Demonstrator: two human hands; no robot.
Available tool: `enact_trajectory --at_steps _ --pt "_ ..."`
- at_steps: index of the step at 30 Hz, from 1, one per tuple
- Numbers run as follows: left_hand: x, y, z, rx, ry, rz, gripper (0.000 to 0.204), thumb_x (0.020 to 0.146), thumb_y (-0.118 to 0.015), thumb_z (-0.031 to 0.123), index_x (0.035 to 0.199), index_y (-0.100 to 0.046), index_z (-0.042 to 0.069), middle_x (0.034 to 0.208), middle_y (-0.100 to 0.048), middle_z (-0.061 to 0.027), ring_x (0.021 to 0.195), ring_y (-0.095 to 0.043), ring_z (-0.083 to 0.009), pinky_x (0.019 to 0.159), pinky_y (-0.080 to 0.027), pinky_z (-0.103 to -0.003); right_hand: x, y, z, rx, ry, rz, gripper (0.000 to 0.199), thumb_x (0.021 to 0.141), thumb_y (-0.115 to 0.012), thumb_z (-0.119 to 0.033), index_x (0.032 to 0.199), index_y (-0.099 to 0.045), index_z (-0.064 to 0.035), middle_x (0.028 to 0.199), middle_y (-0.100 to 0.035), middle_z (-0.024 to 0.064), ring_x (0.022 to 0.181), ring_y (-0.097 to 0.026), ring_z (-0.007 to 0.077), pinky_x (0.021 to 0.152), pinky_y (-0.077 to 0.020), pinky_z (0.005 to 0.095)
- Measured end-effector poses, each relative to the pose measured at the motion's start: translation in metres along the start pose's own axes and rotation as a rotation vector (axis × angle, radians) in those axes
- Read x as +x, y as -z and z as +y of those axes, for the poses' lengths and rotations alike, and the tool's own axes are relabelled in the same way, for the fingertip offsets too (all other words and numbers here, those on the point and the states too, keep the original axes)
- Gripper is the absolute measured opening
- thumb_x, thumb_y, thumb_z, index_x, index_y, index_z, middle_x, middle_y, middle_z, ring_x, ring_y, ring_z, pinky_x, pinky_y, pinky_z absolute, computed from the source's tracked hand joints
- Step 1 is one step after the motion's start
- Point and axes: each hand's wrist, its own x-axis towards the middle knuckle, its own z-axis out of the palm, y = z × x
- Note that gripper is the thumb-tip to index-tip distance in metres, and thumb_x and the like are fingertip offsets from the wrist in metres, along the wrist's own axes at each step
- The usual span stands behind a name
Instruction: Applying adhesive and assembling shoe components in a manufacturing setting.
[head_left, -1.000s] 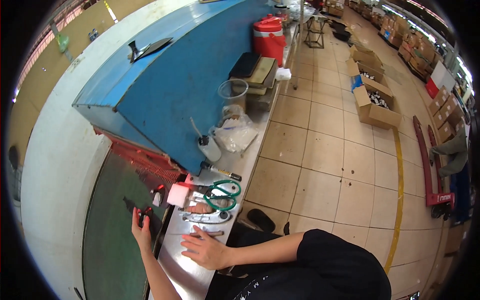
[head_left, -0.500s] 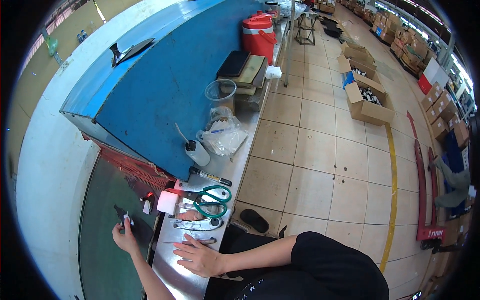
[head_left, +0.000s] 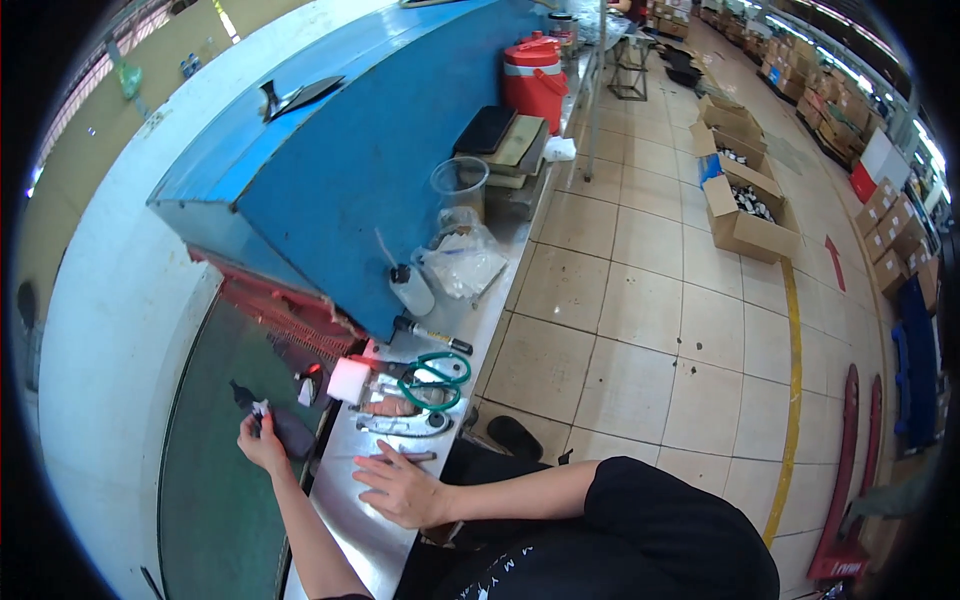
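My left hand is closed around a small dark object with a white tip, held over the green surface left of the bench. My right hand lies flat, fingers spread, on the steel bench top, touching nothing else; a thin pen-like stick lies just beyond its fingers. Past that are a metal wrench, green-handled scissors and a white-and-pink block.
Farther along the bench stand a white squeeze bottle, a crumpled clear plastic bag, a clear beaker, stacked trays and a red cooler. A blue sloped panel rises left. Open cardboard boxes sit on the tiled floor.
My left hand with the dark object has dropped lower and nearer to me over the green surface. My right hand has stayed flat on the bench. The view has shifted slightly.
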Motion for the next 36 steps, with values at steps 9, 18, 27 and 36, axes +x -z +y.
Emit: enact_trajectory --at_steps 9,18,27,36 --pt "-0.087 0.159 0.091 -1.119 0.518 -0.199 0.015 0.085 -0.069 0.003 0.099 -0.065 0.005 0.092 -0.065 -0.001 0.084 -0.06 -0.0117 0.077 -0.048 -0.025 0.016 0.045 -0.015 0.761 -0.233 -0.023 0.017 0.09 -0.055 -0.004 0.104 -0.064 -0.002 0.111 -0.065 0.0121 0.11 -0.06 0.0271 0.098 -0.0455 0.0381" --pt "-0.233 0.203 0.11 -1.514 0.792 -0.599 0.018 0.079 -0.071 -0.003 0.093 -0.064 0.004 0.118 -0.058 -0.0055 0.105 -0.057 -0.018 0.096 -0.043 -0.03 0.051 0.027 -0.04 1.746 -0.939 -0.355 0.032 0.088 -0.064 -0.012 0.116 -0.057 0.0007 0.117 -0.062 0.0153 0.111 -0.058 0.0235 0.104 -0.0398 0.0378" --pt "-0.241 0.217 0.107 -1.383 0.749 -0.574 0.032 0.09 -0.061 0.002 0.121 -0.061 0.001 0.122 -0.062 -0.011 0.103 -0.062 -0.0162 0.088 -0.052 -0.03 0.045 0.07 -0.032 1.249 -0.677 -0.335 0.039 0.074 -0.074 -0.007 0.095 -0.041 -0.009 0.091 -0.048 0.0044 0.073 -0.046 0.0085 0.067 -0.0396 0.021" --pt "-0.249 0.217 0.096 -1.311 0.697 -0.452 0.033 0.084 -0.066 -0.003 0.116 -0.063 -0.002 0.11 -0.066 -0.0103 0.094 -0.065 -0.0153 0.079 -0.057 -0.03 0.019 0.075 -0.062 0.885 -0.659 -0.5 0.048 0.073 -0.074 -0.003 0.118 -0.056 0.0002 0.099 -0.066 0.0127 0.095 -0.063 0.0158 0.085 -0.0479 0.0288"
